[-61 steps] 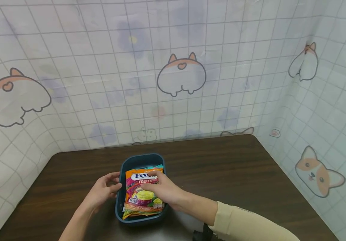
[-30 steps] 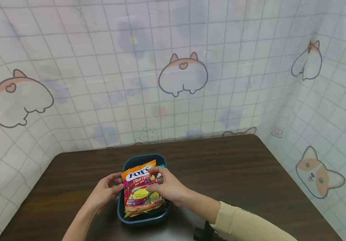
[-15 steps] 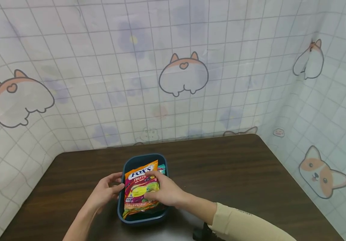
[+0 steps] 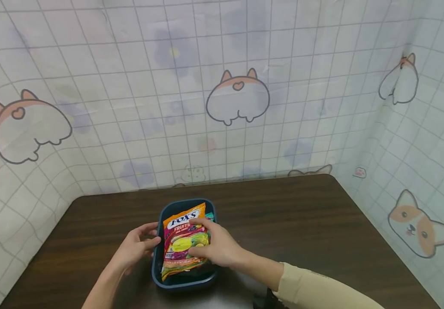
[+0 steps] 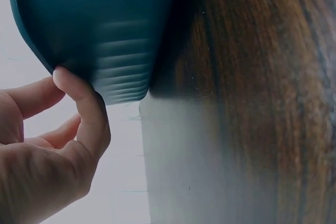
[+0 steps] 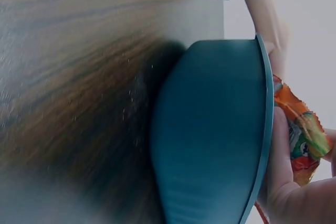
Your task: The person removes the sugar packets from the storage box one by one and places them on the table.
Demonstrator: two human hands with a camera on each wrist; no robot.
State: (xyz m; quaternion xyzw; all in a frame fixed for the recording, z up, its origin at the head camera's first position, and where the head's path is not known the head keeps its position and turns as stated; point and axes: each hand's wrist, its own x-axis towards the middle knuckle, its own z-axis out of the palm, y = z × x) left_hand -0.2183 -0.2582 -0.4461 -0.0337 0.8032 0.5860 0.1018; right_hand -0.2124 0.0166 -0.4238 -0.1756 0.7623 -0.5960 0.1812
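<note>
A dark blue plastic basket (image 4: 185, 286) stands on the table. In it lies an orange and purple bag of fruit candy (image 4: 183, 231) with "FOX'S" printed on it, turned slightly askew. My right hand (image 4: 219, 246) reaches over the right rim and grips the candy bag's right side between thumb and fingers; the right wrist view shows the crinkled bag (image 6: 299, 124) in that grasp above the rim. My left hand (image 4: 134, 244) pinches the basket's left rim, seen close in the left wrist view with the fingers (image 5: 86, 114) bent at its edge.
A teal packet (image 4: 209, 217) peeks out beside the candy bag, mostly hidden. The dark wood table (image 4: 268, 210) extends to both sides. Behind it hangs a white gridded cloth (image 4: 237, 141) with dog drawings. Below the right forearm shows a black wrist device (image 4: 266, 300).
The candy bag, straight two seconds ago, has been tilted and shifted within the basket by my right hand, uncovering more of the teal packet. The left hand stays at the rim.
</note>
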